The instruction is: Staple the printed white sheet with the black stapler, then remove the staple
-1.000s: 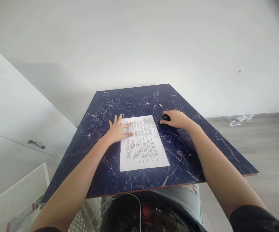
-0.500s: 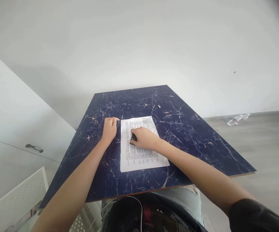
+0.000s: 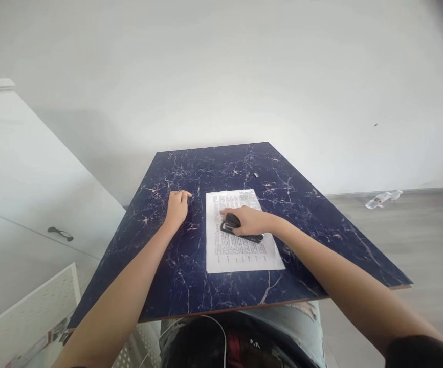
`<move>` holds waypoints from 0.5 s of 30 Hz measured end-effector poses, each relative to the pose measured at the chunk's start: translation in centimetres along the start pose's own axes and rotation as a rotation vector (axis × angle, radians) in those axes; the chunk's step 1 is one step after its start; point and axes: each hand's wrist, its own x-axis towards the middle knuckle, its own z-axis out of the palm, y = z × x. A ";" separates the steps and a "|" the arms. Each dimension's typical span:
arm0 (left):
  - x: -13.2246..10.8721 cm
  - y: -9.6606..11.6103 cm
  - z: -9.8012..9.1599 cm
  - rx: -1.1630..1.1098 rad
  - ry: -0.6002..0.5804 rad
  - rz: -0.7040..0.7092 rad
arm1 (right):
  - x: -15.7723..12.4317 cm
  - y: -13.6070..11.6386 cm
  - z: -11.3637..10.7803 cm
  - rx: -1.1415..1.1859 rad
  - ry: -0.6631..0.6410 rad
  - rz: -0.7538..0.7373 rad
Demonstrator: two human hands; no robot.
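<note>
My right hand (image 3: 249, 220) is closed around a black stapler (image 3: 229, 224), its thumb and fingers partly covering it. The stapler lies over a white printed sheet (image 3: 221, 263), its long lower arm pointing right toward the sheet's right side. Small dark text fills most of the sheet, which lies flat on the table; whether more sheets lie beneath, I cannot tell. To the left of the paper, apart from it, my left hand (image 3: 177, 207) rests on the table with its fingers curled in and nothing visible in them.
The table (image 3: 183, 291) has a dark blue marbled top. Near its far side lies a small, shiny strip (image 3: 256, 175). White furniture with a dark handle (image 3: 61, 234) stands at left, a perforated white panel (image 3: 33, 306) below. A clear plastic bottle (image 3: 383, 199) lies on the floor at right.
The sheet has slid a little to the right on the table. My right hand has moved right with the stapler, which now shows more of its length. My left hand has barely moved.
</note>
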 end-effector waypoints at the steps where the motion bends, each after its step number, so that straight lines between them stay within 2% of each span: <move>1: 0.0 0.0 0.0 0.000 -0.003 -0.004 | -0.9 0.7 -0.4 0.014 0.009 0.031; 10: -0.2 0.1 0.6 -0.007 -0.027 0.015 | -11.7 8.1 -4.3 0.151 0.029 0.271; 13: -0.2 0.0 0.7 0.006 -0.031 -0.013 | -13.1 10.6 -4.6 0.262 -0.005 0.176; 15: -0.1 -0.1 0.7 0.012 -0.033 -0.020 | -13.1 12.7 -4.7 0.393 0.050 0.079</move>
